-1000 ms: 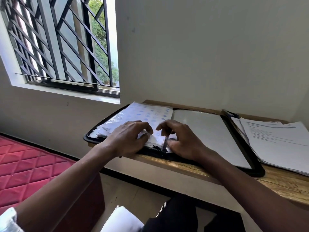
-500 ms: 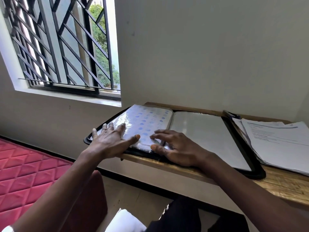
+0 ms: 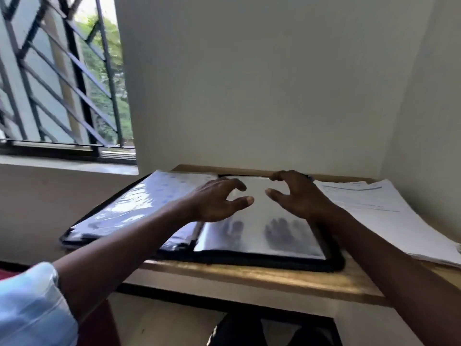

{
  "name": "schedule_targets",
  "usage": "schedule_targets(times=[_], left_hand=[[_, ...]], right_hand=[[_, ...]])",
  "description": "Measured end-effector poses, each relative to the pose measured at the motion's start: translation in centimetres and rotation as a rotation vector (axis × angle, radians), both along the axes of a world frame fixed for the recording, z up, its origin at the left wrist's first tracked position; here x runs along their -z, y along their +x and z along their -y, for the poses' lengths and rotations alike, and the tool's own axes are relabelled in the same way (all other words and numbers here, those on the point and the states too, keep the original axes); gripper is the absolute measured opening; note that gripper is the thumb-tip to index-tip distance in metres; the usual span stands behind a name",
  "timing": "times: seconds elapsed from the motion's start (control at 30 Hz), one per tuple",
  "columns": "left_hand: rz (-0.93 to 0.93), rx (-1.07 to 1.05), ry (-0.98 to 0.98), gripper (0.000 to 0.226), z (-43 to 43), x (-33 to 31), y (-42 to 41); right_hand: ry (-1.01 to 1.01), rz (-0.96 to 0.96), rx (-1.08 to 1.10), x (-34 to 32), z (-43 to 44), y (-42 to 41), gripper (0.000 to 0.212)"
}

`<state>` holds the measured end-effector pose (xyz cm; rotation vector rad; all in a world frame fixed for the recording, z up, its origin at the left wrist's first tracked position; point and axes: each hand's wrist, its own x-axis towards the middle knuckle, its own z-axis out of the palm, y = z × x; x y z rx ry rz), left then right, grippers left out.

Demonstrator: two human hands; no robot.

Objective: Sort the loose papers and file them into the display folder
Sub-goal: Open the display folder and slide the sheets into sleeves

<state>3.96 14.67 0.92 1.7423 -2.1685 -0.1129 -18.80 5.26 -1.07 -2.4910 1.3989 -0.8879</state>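
Left hand (image 3: 219, 198) and right hand (image 3: 299, 193) hover empty, fingers loosely curled, above the open display folder (image 3: 249, 261) on the worktop (image 3: 249, 277). Next, I'd judge: lift a sheet from the loose papers (image 3: 379, 208) just beside it.

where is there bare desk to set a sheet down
Only the strip of wooden desk in front of the display folder, and a thin sliver behind it by the wall. The loose papers fill the right side; the left hand and right hand hover over the folder's right page.
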Motion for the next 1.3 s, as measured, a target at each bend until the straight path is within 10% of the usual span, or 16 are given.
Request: schedule_targets(times=[0.37,0.77,0.97,1.17,1.3], left_hand=[[0.188,0.508,-0.025,0.049,14.1,-0.2,-9.5],[0.045,0.431,-0.037,0.059,18.8,5.4,-10.7],[0.047,0.416,-0.027,0.059,19.2,6.0,-10.6],[-0.153,0.435,-0.112,0.061,18.9,5.8,-10.6],[-0.635,0.428,-0.01,0.047,17.3,3.9,-12.0]], right_hand=[[0.093,-0.088,0.309,0.3,12.1,-14.6,0.044],[0.022,-0.368,0.333,3.1,15.8,-13.9,0.081],[-0.039,-0.317,0.356,3.8,16.9,-14.4,0.043],[-0.179,-0.051,0.264,1.0,15.7,-14.7,0.023],[-0.411,0.106,0.211,-4.1,13.9,-13.6,0.021]])
